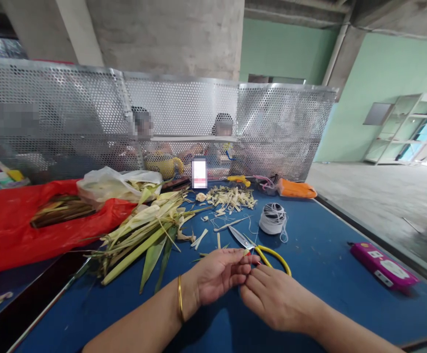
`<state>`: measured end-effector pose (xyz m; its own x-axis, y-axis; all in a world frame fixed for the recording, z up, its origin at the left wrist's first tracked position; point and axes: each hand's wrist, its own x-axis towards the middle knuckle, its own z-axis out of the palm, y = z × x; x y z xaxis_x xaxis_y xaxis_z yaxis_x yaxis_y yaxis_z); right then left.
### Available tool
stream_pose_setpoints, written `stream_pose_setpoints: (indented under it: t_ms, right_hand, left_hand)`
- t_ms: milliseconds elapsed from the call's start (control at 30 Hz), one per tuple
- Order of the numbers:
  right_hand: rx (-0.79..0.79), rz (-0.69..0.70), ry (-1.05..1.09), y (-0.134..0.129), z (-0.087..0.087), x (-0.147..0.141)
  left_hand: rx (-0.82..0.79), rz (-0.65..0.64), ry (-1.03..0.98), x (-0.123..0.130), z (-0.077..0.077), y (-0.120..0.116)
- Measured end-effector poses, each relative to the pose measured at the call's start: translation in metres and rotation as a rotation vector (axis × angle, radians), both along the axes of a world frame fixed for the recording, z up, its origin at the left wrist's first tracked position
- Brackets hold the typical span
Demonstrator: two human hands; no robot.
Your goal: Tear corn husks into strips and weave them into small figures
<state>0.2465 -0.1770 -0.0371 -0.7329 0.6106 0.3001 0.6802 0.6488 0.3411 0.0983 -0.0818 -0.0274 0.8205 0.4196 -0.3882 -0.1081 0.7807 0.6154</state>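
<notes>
In the head view, my left hand point(220, 274), with a gold bangle point(180, 299) on its wrist, pinches a small pale strip point(246, 252) with a bit of red beside it. My right hand point(275, 296) meets it at the fingertips, its fingers curled closed; what they grip is hidden. A thin white thread runs from near the fingers up toward the thread spool point(272, 223). Just beyond my hands lie scissors point(284, 262) with yellow handles, blades pointing away to the left. Loose pale husk strips point(200, 239) are scattered beside the blades.
Corn husks point(143, 235) heap at the left, beside a white plastic bag point(101, 185) and red plastic sheet point(7, 225). Husk scraps point(231, 197), a yellow glue gun point(239, 180) and an orange pouch point(297, 189) lie farther back. A purple case point(382, 267) is right. People sit behind the perforated partition point(279, 132).
</notes>
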Motion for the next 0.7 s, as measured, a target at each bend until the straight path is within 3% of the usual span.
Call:
stream_pose_setpoints:
  t_ms: [67, 133, 233, 267, 333, 467, 700]
  right_hand:
    - [-0.052, 0.004, 0.075, 0.001, 0.004, 0.006]
    - [-0.055, -0.095, 0.234, 0.008, 0.015, 0.020]
    - [0.172, -0.767, 0.527, 0.035, 0.038, 0.049]
    - [0.185, -0.964, 0.532, 0.047, 0.045, 0.058]
    - [0.034, -1.161, 0.456, 0.069, 0.054, 0.070]
    - [-0.281, -1.202, 0.320, 0.093, 0.059, 0.084]
    - [-0.373, -1.124, 0.286, 0.089, 0.080, 0.136]
  left_hand:
    - [-0.006, 0.058, 0.009, 0.000, 0.000, 0.001]
    - [-0.001, 0.134, 0.037, 0.001, 0.001, 0.002]
    - [0.010, 0.207, 0.094, 0.000, 0.003, 0.004]
    - [0.012, 0.220, 0.105, 0.000, 0.003, 0.005]
    - [0.010, 0.227, 0.112, -0.001, 0.004, 0.007]
    - [0.009, 0.235, 0.112, -0.003, 0.003, 0.012]
    - [0.017, 0.265, 0.145, -0.001, 0.003, 0.012]
